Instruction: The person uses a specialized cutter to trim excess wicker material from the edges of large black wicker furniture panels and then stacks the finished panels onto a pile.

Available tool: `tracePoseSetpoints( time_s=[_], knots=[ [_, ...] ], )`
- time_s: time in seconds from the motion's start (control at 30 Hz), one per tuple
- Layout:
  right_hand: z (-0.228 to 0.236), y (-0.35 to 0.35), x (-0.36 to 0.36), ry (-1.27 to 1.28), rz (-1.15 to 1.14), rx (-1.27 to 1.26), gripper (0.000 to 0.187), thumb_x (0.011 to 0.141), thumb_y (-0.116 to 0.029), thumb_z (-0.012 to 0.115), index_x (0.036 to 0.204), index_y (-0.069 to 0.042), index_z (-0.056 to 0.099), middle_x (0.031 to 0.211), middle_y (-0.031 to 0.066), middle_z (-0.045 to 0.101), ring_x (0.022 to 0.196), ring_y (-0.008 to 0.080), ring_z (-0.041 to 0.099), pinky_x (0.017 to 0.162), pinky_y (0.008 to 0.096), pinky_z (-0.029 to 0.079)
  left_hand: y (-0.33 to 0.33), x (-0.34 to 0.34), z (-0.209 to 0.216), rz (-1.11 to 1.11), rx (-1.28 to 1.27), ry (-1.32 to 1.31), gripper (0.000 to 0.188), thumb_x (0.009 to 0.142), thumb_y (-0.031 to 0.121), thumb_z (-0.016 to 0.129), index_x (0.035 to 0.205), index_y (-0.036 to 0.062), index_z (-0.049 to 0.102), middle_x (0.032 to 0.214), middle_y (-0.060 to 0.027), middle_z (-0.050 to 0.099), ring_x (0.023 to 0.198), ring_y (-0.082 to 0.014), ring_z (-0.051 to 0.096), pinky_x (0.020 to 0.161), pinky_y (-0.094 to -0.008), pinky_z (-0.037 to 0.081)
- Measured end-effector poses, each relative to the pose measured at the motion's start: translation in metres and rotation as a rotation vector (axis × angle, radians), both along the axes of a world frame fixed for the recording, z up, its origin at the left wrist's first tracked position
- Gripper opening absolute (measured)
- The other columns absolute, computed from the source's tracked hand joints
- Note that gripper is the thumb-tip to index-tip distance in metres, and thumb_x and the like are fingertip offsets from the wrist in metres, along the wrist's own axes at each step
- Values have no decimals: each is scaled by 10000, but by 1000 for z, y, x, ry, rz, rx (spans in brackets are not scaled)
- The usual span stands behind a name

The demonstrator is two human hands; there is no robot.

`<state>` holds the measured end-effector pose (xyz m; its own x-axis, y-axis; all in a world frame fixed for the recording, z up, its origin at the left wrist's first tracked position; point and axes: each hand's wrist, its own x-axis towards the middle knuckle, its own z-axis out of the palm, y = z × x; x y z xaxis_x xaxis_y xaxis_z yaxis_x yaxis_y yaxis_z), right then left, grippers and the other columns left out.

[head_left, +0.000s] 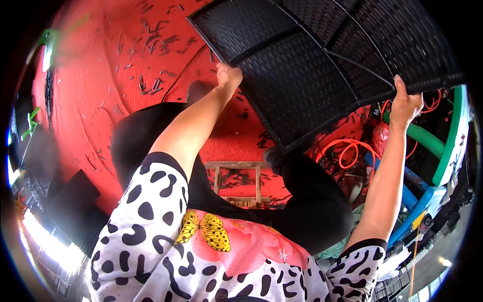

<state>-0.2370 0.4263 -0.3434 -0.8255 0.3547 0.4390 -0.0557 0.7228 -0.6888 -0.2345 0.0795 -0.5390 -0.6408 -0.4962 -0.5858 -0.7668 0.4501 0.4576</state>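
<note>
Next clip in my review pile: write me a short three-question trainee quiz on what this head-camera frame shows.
1. True or false: both hands grip the same black woven panel.
2. Which colour is the floor under the panel? A) grey B) red C) white
3. Fill in: the coiled hose lying near the right forearm is ____.

Key
1. True: the left hand holds the panel's near left edge and the right hand holds its near right edge.
2. B: the floor is red and strewn with short dark offcuts.
3. Orange.
</note>
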Motion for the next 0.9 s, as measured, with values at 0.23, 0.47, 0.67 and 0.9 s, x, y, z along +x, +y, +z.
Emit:
tracePoseSetpoints(
  time_s=[0.23,0.47,0.67,0.9],
  knots=[
    [-125,60,31,-294,-58,-247,297,699,-210,720,846,31,629,833,64,635,755,128,554,732,270,421,-20,-11,-82,-138,309,-177,525,695,136,632,1134,-10,382,956,-149,595,858,-269,605,674,-355,520],
    [-190,35,20,-353,-68,-621,301,681,-147,730,909,4,605,862,36,597,708,117,568,628,250,487,1,23,-55,-257,380,-164,460,773,146,554,1198,51,409,962,-144,600,717,-215,615,532,-340,510],
    [-172,57,26,-746,171,146,456,717,-317,637,1033,-9,522,970,173,599,903,322,574,757,376,455,-5,69,-61,-1372,-17,53,484,717,231,593,1134,16,478,967,-187,593,870,-269,597,725,-352,498],
    [-129,80,245,-863,167,-110,283,730,-111,574,1006,-60,537,751,90,558,685,198,562,636,321,456,50,74,90,-1419,-130,37,432,717,262,525,1069,11,532,1058,-226,540,1017,-358,501,858,-427,396]
  ],
)
